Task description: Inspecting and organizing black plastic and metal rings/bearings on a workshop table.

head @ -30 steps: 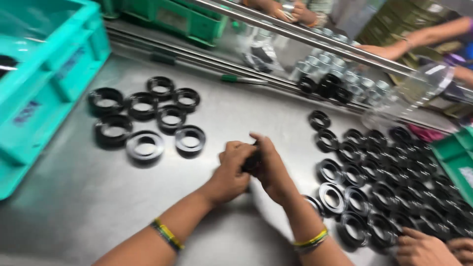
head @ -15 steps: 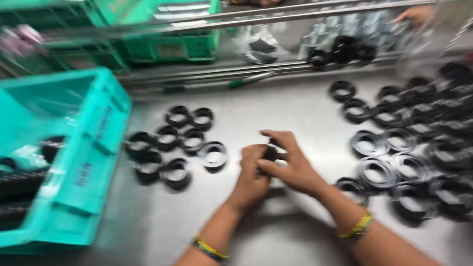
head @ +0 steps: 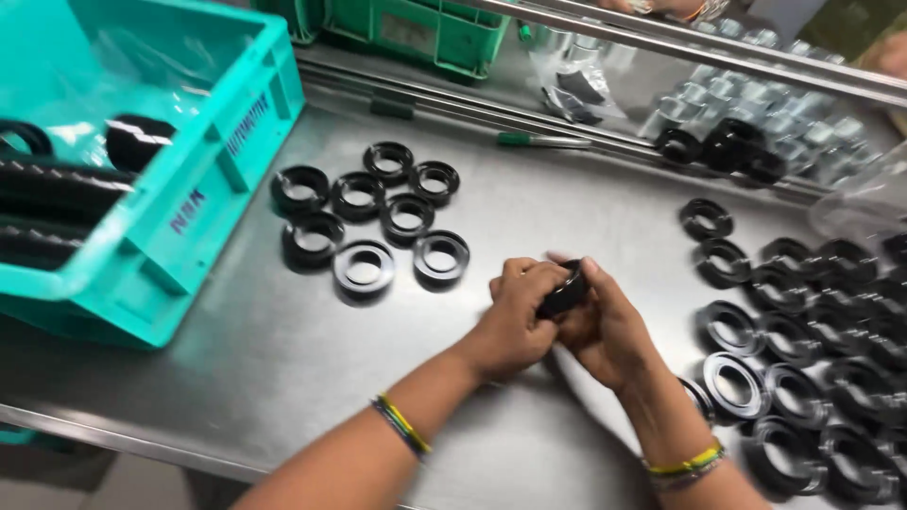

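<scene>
While the two hands are still pressed together mid-bench like half a second ago, the view has swung a bit right and closer, so the teal crate [head: 161, 179] now sits further left and more of the loose rings on the right shows. Left hand [head: 515, 316] and right hand [head: 605, 326] are both wrapped around one small black ring [head: 565, 291], fingers [head: 521, 276] curled tight on it from either side, held just above the steel bench [head: 283, 359]. Same grip as before as far as I can tell, and the ring is mostly hidden by the fingers, so its exact shape is hard to make out.

Left of the hands is a neat cluster of black rings [head: 373, 212], seven or so, lying flat, well apart from the hands. On the right there's a big messy pile of rings [head: 803, 321], some with shiny metal inner rims, the nearest ones just beside the right wrist. Both wrists wear coloured thread bands [head: 402, 425]. At the far edge there's a metal rail [head: 661, 42], a green crate [head: 425, 28], and a green pen [head: 539, 140] lying on the bench. Nothing sits between the hands and either group of rings.
</scene>
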